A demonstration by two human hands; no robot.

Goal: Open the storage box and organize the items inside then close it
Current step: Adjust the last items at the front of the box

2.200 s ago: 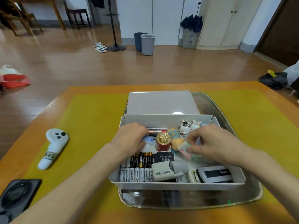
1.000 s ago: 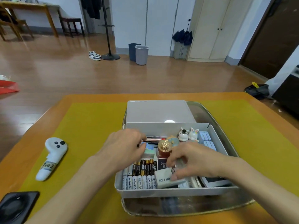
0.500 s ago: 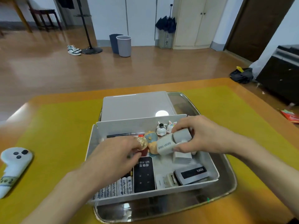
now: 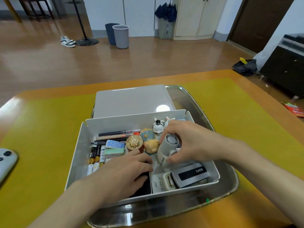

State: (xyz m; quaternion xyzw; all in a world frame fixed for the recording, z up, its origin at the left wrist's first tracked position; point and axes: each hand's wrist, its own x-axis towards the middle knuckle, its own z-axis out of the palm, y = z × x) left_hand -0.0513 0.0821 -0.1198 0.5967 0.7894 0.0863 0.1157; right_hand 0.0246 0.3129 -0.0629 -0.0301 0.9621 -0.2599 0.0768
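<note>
Head view shows the open storage box [image 4: 77, 155], white plastic, sitting in a metal tray [image 4: 230, 180] on the yellow mat [image 4: 46, 129] covering the tabletop [image 4: 246, 76]. Its lid [image 4: 131, 100] lies flat just behind it, also in the tray. Right hand [image 4: 192, 142] has its grip closed around a small white mini fan [image 4: 167, 148], held tilted over the middle of the box with the round fan end facing up. Left hand [image 4: 125, 173] is flat, fingers spread loosely, pressing on a black phone-like slab [image 4: 144, 186] at the front of the box, not really clutching anything. Batteries [image 4: 96, 155] line the left side, pens [image 4: 118, 133] along the back wall, a gold-topped jar [image 4: 134, 142] and little animal figurines [image 4: 158, 126] in the middle. A grey case [image 4: 190, 174] sits in the front right corner. White controller [image 4: 6, 160] is well off to the left on the mat.
</note>
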